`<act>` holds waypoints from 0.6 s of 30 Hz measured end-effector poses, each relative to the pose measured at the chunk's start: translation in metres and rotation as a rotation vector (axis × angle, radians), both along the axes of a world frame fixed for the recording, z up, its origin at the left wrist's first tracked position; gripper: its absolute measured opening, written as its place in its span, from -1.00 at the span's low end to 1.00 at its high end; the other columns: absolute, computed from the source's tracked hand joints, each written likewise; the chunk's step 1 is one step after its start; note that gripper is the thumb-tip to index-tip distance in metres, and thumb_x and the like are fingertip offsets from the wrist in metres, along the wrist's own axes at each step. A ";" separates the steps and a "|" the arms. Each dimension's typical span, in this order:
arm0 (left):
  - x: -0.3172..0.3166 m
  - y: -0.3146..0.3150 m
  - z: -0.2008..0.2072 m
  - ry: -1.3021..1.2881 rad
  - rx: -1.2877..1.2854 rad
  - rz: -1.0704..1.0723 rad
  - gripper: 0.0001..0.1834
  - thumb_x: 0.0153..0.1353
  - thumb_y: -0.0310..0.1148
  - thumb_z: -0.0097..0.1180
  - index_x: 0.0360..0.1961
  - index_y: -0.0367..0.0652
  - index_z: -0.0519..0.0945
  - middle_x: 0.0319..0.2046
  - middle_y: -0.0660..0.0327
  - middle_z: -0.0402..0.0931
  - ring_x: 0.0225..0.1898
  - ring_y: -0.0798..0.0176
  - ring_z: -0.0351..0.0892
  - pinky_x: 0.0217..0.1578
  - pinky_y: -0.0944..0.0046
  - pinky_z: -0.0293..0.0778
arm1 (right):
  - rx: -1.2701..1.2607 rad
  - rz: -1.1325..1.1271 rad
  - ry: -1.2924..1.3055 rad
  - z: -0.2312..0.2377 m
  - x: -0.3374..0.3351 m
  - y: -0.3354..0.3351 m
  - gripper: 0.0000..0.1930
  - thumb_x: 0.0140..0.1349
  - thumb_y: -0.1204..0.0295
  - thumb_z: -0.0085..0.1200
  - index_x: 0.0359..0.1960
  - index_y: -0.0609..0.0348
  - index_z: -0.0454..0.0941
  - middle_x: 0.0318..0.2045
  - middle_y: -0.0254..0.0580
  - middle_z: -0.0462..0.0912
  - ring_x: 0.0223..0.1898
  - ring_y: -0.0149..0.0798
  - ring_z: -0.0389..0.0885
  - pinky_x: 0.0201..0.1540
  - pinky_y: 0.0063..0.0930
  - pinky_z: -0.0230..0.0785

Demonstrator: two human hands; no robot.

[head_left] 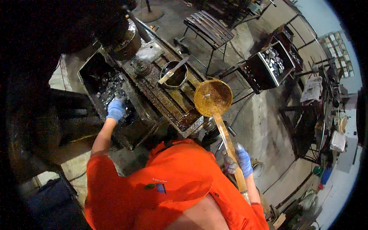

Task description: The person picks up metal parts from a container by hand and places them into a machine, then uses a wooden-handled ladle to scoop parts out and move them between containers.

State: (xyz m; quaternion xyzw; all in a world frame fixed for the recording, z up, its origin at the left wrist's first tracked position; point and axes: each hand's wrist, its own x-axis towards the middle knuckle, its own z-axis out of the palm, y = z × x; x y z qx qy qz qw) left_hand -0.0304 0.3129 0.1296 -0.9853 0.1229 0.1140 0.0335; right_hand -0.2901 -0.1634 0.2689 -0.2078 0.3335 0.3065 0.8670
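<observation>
My left hand (116, 109), in a blue and grey glove, reaches down into a dark metal bin (142, 102) at the left. Its fingertips are at a heap of small shiny metal pieces (111, 89); dark gloves and shadow keep me from seeing whether they grip any. On the right, my right hand (240, 161), gloved alike, is closed around the long wooden handle of a yellow woven scoop (213, 99). The scoop's round bowl hangs past the corner of the machine bed, and I see no pieces in it.
A slotted, oily machine bed (168, 103) lies ahead, carrying a round pot (185, 81) with a flat light-handled tool (172, 72) across its rim. Beyond stand a slatted stool (209, 28) and a box of metal pieces (274, 61). Cluttered racks (312, 92) line the right.
</observation>
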 end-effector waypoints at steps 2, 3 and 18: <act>-0.019 -0.006 0.047 -0.331 -0.327 0.085 -0.55 -0.20 -0.47 0.19 -0.15 -0.20 0.51 -0.24 0.09 0.53 -0.19 0.10 0.53 -0.18 0.20 0.45 | 0.043 0.046 0.025 -0.001 0.001 -0.002 -0.46 0.09 -0.14 -0.05 -0.24 0.15 0.42 -0.72 -0.29 0.38 -0.82 -0.44 0.21 -0.81 -0.53 0.13; -0.022 -0.008 0.053 -0.273 -0.603 0.256 -0.52 -0.25 -0.60 0.17 -0.15 -0.23 0.50 -0.26 0.13 0.52 -0.19 0.18 0.53 -0.15 0.27 0.46 | 0.048 0.070 0.045 0.000 0.001 -0.002 -0.46 0.10 -0.13 -0.07 -0.23 0.15 0.41 -0.72 -0.29 0.37 -0.82 -0.45 0.20 -0.81 -0.53 0.14; -0.049 -0.211 0.152 -0.179 -0.839 -0.438 -0.69 -0.05 -0.33 0.10 -0.20 -0.08 0.52 -0.14 0.05 0.46 -0.28 0.01 0.55 -0.33 0.11 0.51 | 0.266 0.094 0.111 0.011 0.014 0.010 -0.49 0.14 -0.11 -0.10 -0.26 0.14 0.41 -0.73 -0.32 0.31 -0.87 -0.48 0.12 -0.87 -0.58 -0.01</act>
